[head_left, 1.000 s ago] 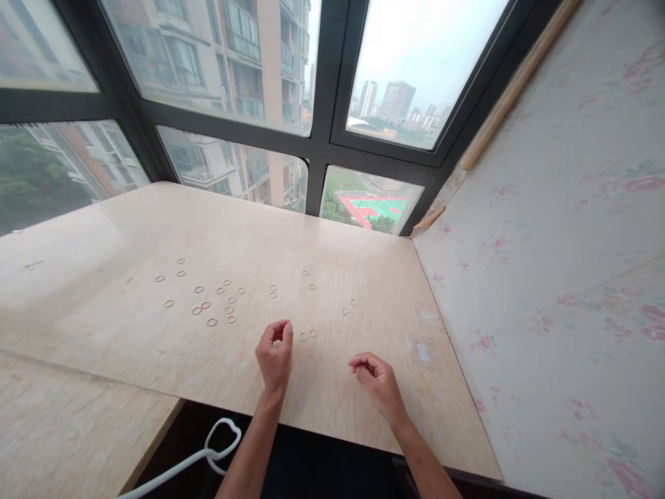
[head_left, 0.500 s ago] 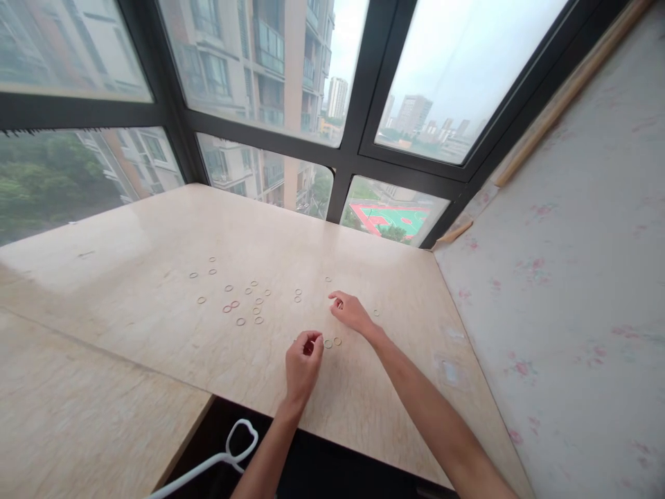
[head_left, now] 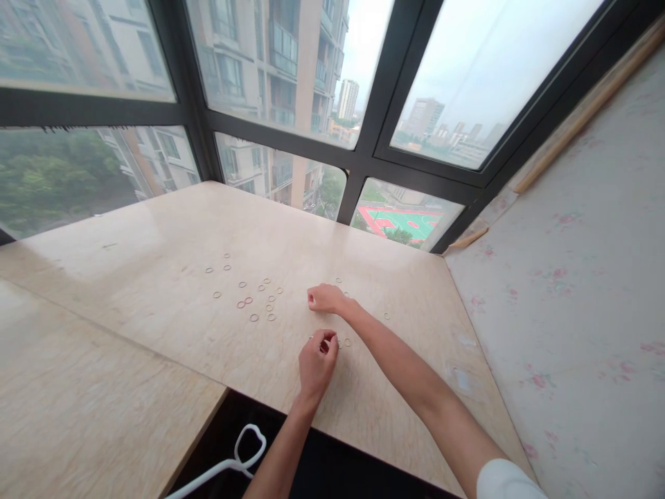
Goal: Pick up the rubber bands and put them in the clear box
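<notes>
Several thin, pale rings [head_left: 271,317] lie scattered on the marbled tabletop, with a pair of red rings [head_left: 244,303] among them. My left hand [head_left: 316,357] rests near the front edge, thumb and fingertips pinched together; what they hold, if anything, I cannot make out. Just right of its fingertips lies a pale ring [head_left: 348,342], with another partly hidden by the hand. My right hand [head_left: 326,298] is farther back, its fingers curled and pointing left at the table surface. Whatever is under or inside those fingers is hidden.
Dark-framed windows [head_left: 364,166] border the marbled tabletop [head_left: 171,229] at the back. A flowered wall [head_left: 561,312] stands on the right, with a clear plastic piece [head_left: 460,378] near it. A white looped tube [head_left: 208,478] shows below the front edge.
My right hand has moved left across the table to where two pale rings lay, and its fingers look more curled. My left hand stays pinched in the same place. The view has shifted slightly.
</notes>
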